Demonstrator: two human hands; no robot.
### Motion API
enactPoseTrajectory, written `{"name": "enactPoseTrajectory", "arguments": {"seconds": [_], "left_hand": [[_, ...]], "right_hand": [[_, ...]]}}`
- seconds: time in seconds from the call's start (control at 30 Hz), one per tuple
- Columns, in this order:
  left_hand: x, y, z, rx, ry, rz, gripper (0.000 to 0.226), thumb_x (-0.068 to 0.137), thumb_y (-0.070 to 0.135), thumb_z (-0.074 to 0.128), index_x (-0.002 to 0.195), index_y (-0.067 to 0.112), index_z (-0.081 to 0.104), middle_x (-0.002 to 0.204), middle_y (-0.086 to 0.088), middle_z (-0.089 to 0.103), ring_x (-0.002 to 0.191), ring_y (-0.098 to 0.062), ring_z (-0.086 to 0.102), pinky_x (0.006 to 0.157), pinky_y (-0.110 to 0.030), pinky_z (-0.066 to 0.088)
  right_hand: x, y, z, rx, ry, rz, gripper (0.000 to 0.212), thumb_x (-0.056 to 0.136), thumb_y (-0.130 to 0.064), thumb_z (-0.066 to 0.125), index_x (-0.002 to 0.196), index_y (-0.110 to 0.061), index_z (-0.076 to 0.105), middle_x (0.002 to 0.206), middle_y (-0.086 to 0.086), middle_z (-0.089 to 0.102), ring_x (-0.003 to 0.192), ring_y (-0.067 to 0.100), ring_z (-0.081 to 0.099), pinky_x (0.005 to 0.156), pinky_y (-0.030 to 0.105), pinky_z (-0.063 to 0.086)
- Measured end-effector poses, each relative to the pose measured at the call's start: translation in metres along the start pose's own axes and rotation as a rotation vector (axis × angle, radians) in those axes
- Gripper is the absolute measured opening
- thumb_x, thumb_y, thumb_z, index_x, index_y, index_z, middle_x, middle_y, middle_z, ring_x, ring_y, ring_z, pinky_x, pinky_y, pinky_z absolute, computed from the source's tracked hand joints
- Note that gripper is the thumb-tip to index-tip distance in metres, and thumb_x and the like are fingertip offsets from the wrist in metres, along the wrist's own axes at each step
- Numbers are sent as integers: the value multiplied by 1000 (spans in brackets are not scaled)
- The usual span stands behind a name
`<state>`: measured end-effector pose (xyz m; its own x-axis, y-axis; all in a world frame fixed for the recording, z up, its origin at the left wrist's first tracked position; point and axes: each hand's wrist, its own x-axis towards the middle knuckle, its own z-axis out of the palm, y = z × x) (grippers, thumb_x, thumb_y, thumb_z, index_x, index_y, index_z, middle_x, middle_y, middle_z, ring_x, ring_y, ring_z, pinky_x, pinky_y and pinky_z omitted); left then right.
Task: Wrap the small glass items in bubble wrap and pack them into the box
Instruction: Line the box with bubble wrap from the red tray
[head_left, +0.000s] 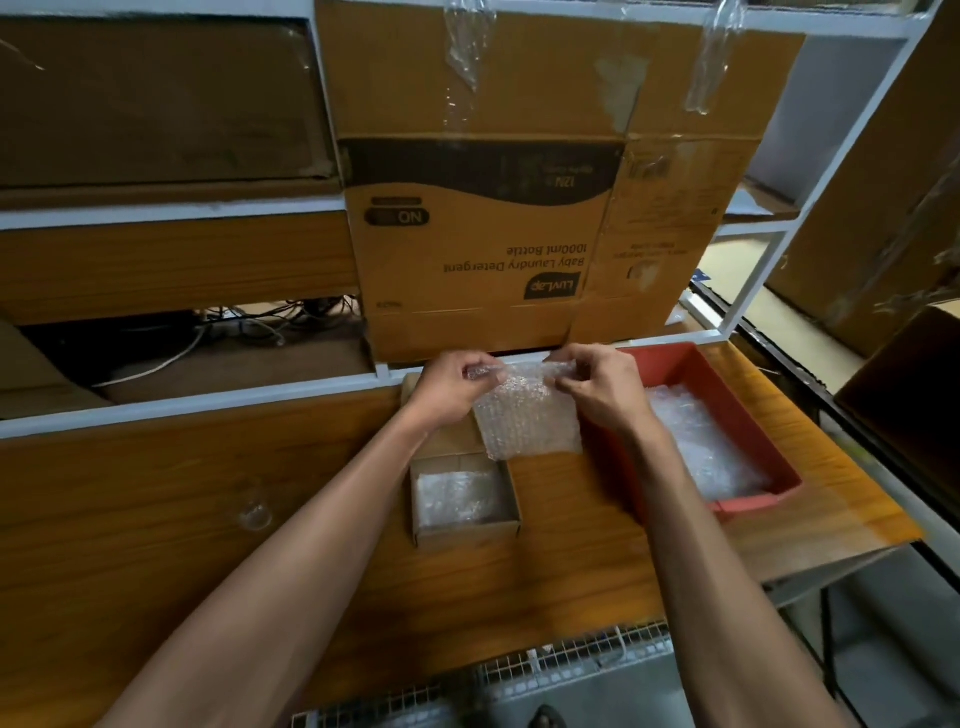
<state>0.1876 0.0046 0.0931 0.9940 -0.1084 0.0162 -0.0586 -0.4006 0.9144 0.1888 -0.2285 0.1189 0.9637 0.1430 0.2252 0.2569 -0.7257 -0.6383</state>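
Both hands (452, 387) (597, 387) pinch bubble wrap (527, 415); sheet hangs below grip.

A wood-grain tabletop (156, 519) runs across the view, and behind it stands a white metal shelving frame (769, 249) whose bays are filled with brown cardboard cartons. The largest carton (488, 249), standing upside down in the middle, reads "Baby Laundry Detergent 1000ml Bottle" and has strips of clear tape (462, 47) peeling from its top edge. In a dark gap to the left of it lies a tangle of white cables (249, 327), a white wire mesh (571, 660) shows below the table's near edge, and the light is dim and warm.
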Motion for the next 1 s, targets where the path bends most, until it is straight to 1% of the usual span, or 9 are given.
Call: {"name": "enactPoseTrajectory", "arguments": {"seconds": [0.13,0.23,0.33,0.43,0.53,0.73,0.83,0.9,1.0], "left_hand": [[-10,-5,-14,23,-3,-30,18,100,41,70,108,26,77,121,10,63,114,-8,59,93,-28,45],[-14,-10,-23,-71,-1,-51,24,101,38,69,114,20,76,138,7,49,124,-7,50,108,-29,37],[-21,-15,-26,-181,-9,-81,22,106,33,62,116,16,74,117,14,68,105,5,61,92,-21,43],[-27,-27,-28,-239,16,-132,27,103,38,65,127,26,67,125,13,68,118,-5,62,93,-22,44],[-32,-40,-30,-292,82,-201,48,102,34,68,145,16,56,126,8,64,119,-12,61,93,-26,48],[-31,-54,-41,-371,147,-232,20,106,34,63,121,24,70,122,1,73,121,-24,67,106,-49,55],[-30,-55,-39,-347,101,-260,51,99,41,71,142,17,60,140,0,65,127,-22,63,93,-36,56],[-30,-58,-36,-290,95,-282,70,98,35,74,157,11,44,151,-3,56,131,-22,59,99,-35,54],[-30,-66,-38,-183,121,-309,67,103,30,70,159,8,41,154,-9,55,127,-21,60,110,-42,52]], "right_hand": [[-8,-11,6,-22,-34,21,17,96,-39,76,88,-24,74,92,-3,55,84,4,52,69,15,39],[-12,-12,13,73,-132,75,28,99,-49,67,98,-23,75,98,-5,67,94,9,64,81,29,52],[-20,-23,18,383,-209,135,29,104,-44,63,102,-17,73,95,-4,75,87,9,71,81,32,58],[-25,-32,29,509,-170,167,29,107,-35,60,94,-10,66,82,-1,61,70,5,59,66,21,51],[-28,-31,42,585,-173,220,27,108,-33,59,88,-16,63,77,-6,60,70,7,57,67,27,50],[-27,-28,59,719,-182,324,21,105,-31,65,94,-13,68,85,3,66,80,17,64,77,35,58],[-25,-25,69,802,-158,390,18,105,-27,66,95,-12,66,86,5,68,81,22,65,79,39,57],[-27,-23,73,838,-177,426,16,104,-23,66,106,-7,67,95,7,76,87,23,73,79,36,60],[-33,-18,76,755,-238,435,12,100,-15,72,106,-8,65,90,2,74,82,16,71,73,29,58]]}}
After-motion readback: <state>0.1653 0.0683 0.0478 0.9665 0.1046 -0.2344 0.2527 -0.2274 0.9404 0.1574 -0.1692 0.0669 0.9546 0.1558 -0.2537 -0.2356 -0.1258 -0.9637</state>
